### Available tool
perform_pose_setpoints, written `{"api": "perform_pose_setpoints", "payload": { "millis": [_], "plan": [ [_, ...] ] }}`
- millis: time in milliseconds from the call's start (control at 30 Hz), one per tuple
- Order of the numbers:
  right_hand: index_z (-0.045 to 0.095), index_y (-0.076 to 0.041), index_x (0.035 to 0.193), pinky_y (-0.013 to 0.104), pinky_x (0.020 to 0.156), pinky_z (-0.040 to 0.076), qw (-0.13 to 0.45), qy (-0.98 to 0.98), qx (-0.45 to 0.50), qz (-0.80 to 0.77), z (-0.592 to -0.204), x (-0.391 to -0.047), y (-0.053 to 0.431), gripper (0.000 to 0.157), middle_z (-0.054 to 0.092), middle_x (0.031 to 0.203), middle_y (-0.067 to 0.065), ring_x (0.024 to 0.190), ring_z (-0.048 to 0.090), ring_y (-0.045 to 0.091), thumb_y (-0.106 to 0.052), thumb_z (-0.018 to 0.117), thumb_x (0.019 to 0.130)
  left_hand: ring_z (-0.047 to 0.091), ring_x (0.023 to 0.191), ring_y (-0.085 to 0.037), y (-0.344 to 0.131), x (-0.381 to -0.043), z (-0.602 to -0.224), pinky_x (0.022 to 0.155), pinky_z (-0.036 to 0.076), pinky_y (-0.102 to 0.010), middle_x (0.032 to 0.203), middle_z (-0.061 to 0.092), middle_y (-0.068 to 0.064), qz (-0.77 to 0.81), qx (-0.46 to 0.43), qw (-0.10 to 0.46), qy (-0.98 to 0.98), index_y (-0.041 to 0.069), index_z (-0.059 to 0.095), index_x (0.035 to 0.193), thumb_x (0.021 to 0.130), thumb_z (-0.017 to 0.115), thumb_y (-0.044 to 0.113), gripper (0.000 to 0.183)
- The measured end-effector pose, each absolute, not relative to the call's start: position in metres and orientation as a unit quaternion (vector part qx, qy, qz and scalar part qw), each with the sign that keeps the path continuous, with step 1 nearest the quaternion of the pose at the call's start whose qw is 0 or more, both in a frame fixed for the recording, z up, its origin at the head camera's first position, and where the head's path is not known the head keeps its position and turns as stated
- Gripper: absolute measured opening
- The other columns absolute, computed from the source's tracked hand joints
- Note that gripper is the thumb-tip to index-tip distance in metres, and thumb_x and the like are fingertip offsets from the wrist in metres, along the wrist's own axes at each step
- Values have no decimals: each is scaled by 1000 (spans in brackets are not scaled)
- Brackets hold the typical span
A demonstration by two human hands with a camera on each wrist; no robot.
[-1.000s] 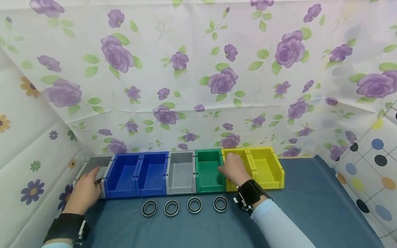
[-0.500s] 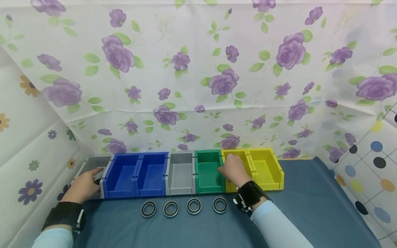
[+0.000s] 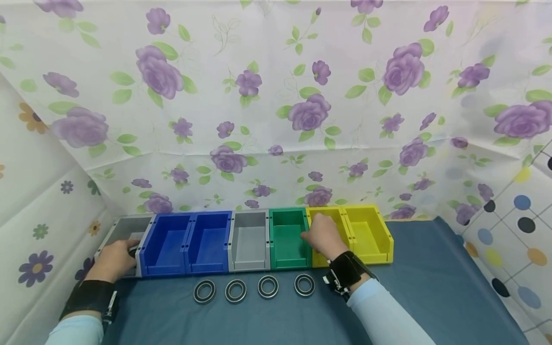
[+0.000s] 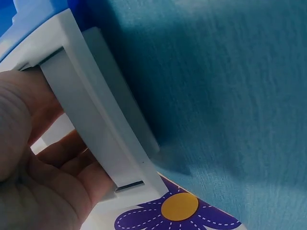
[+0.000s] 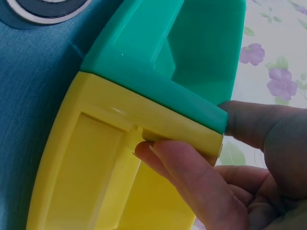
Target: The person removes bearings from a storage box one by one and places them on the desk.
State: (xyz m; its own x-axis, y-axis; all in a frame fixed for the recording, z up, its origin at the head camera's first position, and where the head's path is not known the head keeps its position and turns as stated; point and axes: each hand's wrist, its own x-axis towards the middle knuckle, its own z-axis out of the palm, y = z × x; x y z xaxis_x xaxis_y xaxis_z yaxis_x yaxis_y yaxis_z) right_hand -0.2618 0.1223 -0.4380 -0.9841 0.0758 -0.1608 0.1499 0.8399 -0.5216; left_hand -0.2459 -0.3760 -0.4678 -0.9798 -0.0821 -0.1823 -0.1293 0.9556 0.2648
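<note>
My left hand point(image 3: 113, 261) reaches into the grey bin point(image 3: 125, 225) at the left end of the row. It holds a bearing point(image 3: 132, 250), of which only a dark edge shows beside the fingers; in the left wrist view the bin's front wall point(image 4: 88, 115) hides the fingertips. Further right, my right hand point(image 3: 326, 235) pinches the adjoining side walls of the green bin point(image 5: 153, 96) and the yellow bin point(image 5: 96, 124), thumb on the green side and fingers on the yellow side. Several bearings, among them a left one point(image 3: 204, 292) and a right one point(image 3: 304, 285), lie before the bins.
Between the hands stand two blue bins point(image 3: 166, 244) and a second grey bin point(image 3: 250, 239). Another yellow bin point(image 3: 368, 237) closes the row at the right. A blue-grey cloth point(image 3: 431, 287) covers the table. Flowered sheets point(image 3: 267, 120) rise behind and at the sides.
My left hand has gone slightly left and lower into the grey bin with the bearing. The right hand keeps its hold on the bin walls. The head view has shifted slightly.
</note>
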Motion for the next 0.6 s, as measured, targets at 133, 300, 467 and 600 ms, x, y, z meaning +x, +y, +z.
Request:
{"api": "perform_pose_setpoints", "payload": {
  "millis": [133, 300, 467, 600],
  "plan": [
    [62, -5, 68, 23, 39, 43, 70, 957, 59, -276, -438, -262, 122, 24, 57, 54, 5, 43, 57, 18, -23, 72, 80, 51, 103, -53, -376, -245, -469, 80, 42, -61, 117, 55, -36, 137, -54, 80, 986, -10, 56, 120, 75, 65, 9, 50],
    [61, -5, 68, 23, 38, 42, 71, 956, 59, -277, -439, -263, 122, 25, 57, 55, 5, 43, 58, 18, -23, 72, 80, 52, 102, -52, -376, -243, -469, 78, 43, -61, 116, 56, -35, 137, -49, 77, 986, -10, 56, 120, 76, 64, 8, 48],
    [61, -5, 67, 23, 39, 42, 68, 956, 56, -279, -439, -262, 123, 25, 56, 54, 5, 43, 57, 18, -23, 72, 80, 53, 103, -52, -378, -240, -473, 78, 43, -61, 116, 57, -34, 139, -31, 52, 988, -8, 57, 119, 79, 65, 11, 45],
    [61, -6, 66, 23, 39, 42, 64, 957, 53, -279, -440, -262, 123, 25, 56, 54, 5, 43, 57, 18, -23, 72, 80, 51, 106, -53, -375, -235, -472, 80, 42, -63, 119, 55, -34, 143, -30, 35, 989, -8, 56, 122, 81, 66, 16, 48]
  ]
}}
